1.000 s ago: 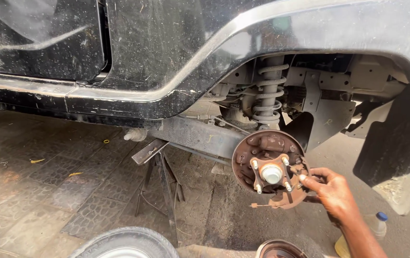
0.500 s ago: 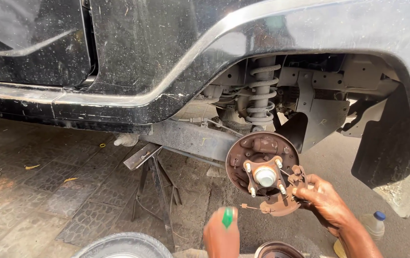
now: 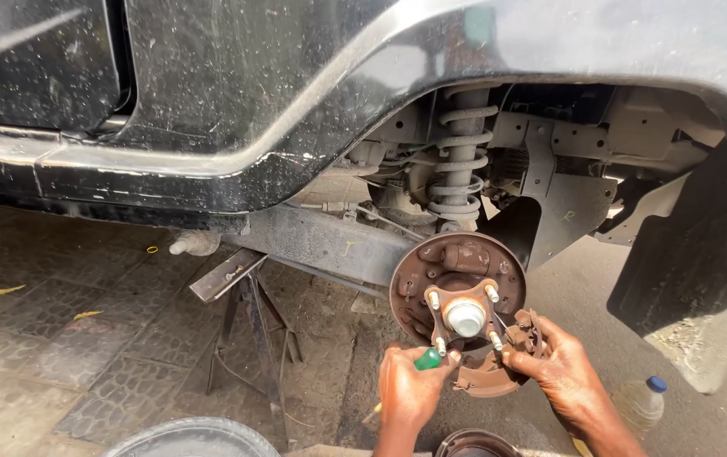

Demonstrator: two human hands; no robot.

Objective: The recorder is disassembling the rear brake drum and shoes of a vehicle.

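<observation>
A rusty brake backing plate (image 3: pixel 458 262) with a wheel hub (image 3: pixel 464 315) and several studs hangs under a black car's wheel arch. My left hand (image 3: pixel 407 388) grips a green-handled screwdriver (image 3: pixel 428 359) just below the hub. My right hand (image 3: pixel 560 368) holds a rusty brake shoe (image 3: pixel 492 379) that hangs loose at the plate's lower right. Both hands touch the brake parts.
A coil spring (image 3: pixel 460 161) and a mud flap (image 3: pixel 683 262) sit in the arch. A metal jack stand (image 3: pixel 247 326) props the car on the left. A tyre (image 3: pixel 190 438) lies near me, a brake drum (image 3: pixel 475 443) below my hands, a plastic bottle (image 3: pixel 639 404) at right.
My left hand came up from below with the green-handled screwdriver and reached the hub. The view moved closer to the brake; my right hand stayed on the brake shoe.
</observation>
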